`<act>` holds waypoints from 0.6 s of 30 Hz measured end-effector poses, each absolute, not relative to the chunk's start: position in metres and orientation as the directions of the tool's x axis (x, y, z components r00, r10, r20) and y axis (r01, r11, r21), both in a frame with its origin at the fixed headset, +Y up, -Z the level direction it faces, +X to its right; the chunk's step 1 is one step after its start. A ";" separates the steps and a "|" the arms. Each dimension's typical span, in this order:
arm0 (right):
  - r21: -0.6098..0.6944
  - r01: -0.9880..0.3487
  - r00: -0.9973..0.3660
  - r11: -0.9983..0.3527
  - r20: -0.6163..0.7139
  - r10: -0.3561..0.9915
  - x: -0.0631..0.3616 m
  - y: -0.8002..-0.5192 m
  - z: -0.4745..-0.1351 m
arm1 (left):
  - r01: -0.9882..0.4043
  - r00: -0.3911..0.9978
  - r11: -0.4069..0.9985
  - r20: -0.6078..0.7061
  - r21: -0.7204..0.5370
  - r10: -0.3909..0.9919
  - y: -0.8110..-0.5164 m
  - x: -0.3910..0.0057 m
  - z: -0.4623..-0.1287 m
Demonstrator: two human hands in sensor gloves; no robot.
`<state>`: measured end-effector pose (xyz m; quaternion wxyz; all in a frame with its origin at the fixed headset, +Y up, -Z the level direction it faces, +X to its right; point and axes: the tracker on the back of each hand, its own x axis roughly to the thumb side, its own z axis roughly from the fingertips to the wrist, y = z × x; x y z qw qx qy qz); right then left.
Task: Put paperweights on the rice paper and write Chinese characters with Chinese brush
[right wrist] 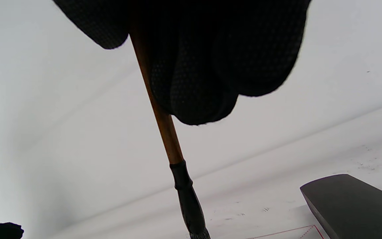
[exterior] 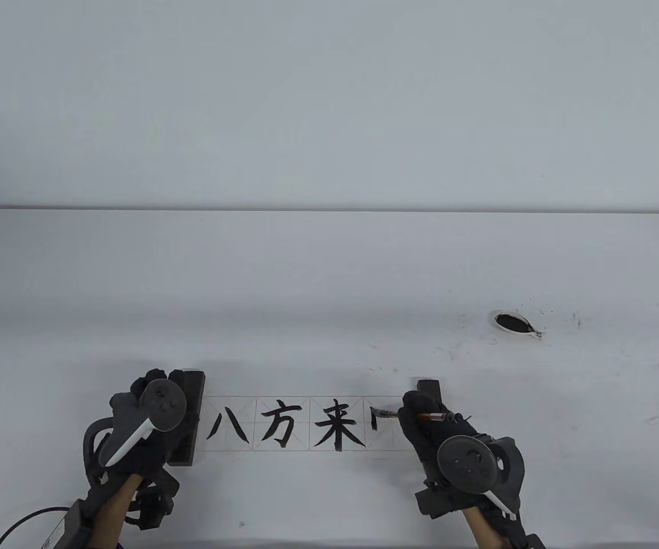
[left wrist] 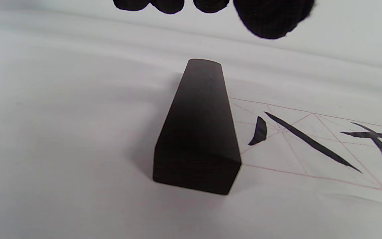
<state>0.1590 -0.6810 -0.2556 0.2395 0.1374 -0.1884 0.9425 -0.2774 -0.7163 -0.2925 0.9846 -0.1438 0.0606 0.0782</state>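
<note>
A strip of gridded rice paper (exterior: 386, 439) lies near the table's front edge, with three black characters (exterior: 283, 429) and the first stroke (exterior: 372, 413) of a fourth. A dark paperweight (exterior: 191, 420) sits on its left end, seen close in the left wrist view (left wrist: 197, 132). My left hand (exterior: 163, 382) rests beside and over it with relaxed fingers (left wrist: 270, 16). A second paperweight (exterior: 429, 389) (right wrist: 353, 199) lies at the right end, partly hidden by my right hand (exterior: 415, 413). That hand pinches the brown brush (exterior: 423, 416) (right wrist: 164, 129), its tip at the fourth square.
A small white dish of black ink (exterior: 512, 323) sits at the right, behind the paper, with ink specks scattered on the table (exterior: 329, 274) around it. A cable (exterior: 26, 523) trails off the front-left corner.
</note>
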 end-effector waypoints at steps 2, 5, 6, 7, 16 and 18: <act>-0.283 -0.504 -0.847 -0.816 0.348 0.402 0.159 -0.681 -0.256 | -0.171 0.980 0.946 -0.142 -0.274 0.137 -0.716 -0.277 -0.293; -0.268 -0.497 -0.850 -0.825 0.342 0.401 0.159 -0.681 -0.256 | -0.171 0.980 0.946 -0.142 -0.274 0.137 -0.716 -0.277 -0.293; -0.263 -0.492 -0.852 -0.830 0.341 0.398 0.159 -0.682 -0.257 | -0.171 0.980 0.946 -0.142 -0.274 0.137 -0.716 -0.277 -0.293; -0.261 -0.488 -0.855 -0.833 0.338 0.394 0.159 -0.681 -0.256 | -0.171 0.980 0.946 -0.142 -0.274 0.137 -0.716 -0.277 -0.293; -0.314 -0.434 -0.893 -0.844 0.275 0.357 0.163 -0.679 -0.256 | -0.171 0.981 0.946 -0.141 -0.276 0.137 -0.716 -0.277 -0.292; -0.319 -0.428 -0.896 -0.846 0.268 0.353 0.164 -0.679 -0.256 | -0.171 0.981 0.946 -0.141 -0.276 0.137 -0.716 -0.277 -0.292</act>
